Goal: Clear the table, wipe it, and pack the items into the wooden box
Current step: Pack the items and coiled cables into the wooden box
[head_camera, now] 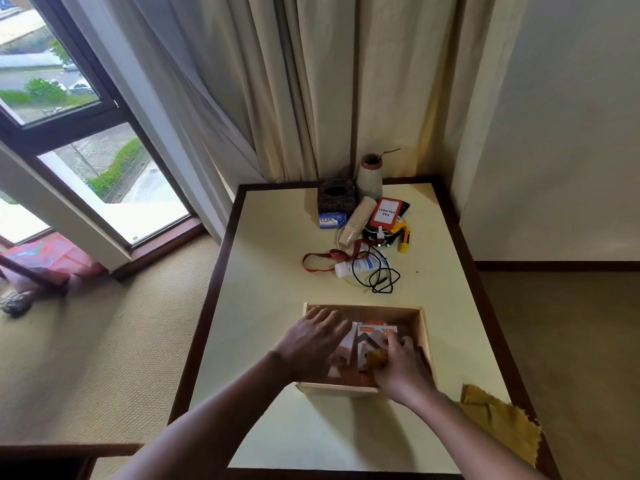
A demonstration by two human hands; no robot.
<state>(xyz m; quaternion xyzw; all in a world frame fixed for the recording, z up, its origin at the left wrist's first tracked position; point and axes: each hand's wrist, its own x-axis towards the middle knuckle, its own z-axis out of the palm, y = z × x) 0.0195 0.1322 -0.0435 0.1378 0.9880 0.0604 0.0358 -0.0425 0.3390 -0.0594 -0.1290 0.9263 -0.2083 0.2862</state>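
At the far end of the table [277, 271], well apart from the wooden box [425, 336], a group of small things lies close together: a dark tissue box [336, 196], a blue soap pack [331, 220] just in front of it, a grey vase [369, 176] in the corner, a tilted stack of paper cups [358, 220], a red badge holder [385, 214] with its red lanyard [317, 262], a white tube [360, 267], a tangled black cable [381, 277] and a yellow marker [404, 240]. A mustard-yellow cloth [498, 419] lies crumpled at the near right edge of the table, near the box but not touching it. The box is of light wood, open at the top, and stands in the middle of the near half of the table; inside are orange and white packets [372, 336], partly hidden by both hands. The left hand [311, 337] is over the left part of the box with the fingers spread and flat, grasping nothing that I can see. The right hand [398, 363] reaches into the right part, its fingers bent on a small brownish-yellow thing [375, 357] that lies on the packets; the thing is too blurred to name. The table has a cream top with a dark brown border. Behind it hang beige curtains [311, 81], on the left is a window [69, 98], and the floor has a beige carpet [104, 358].
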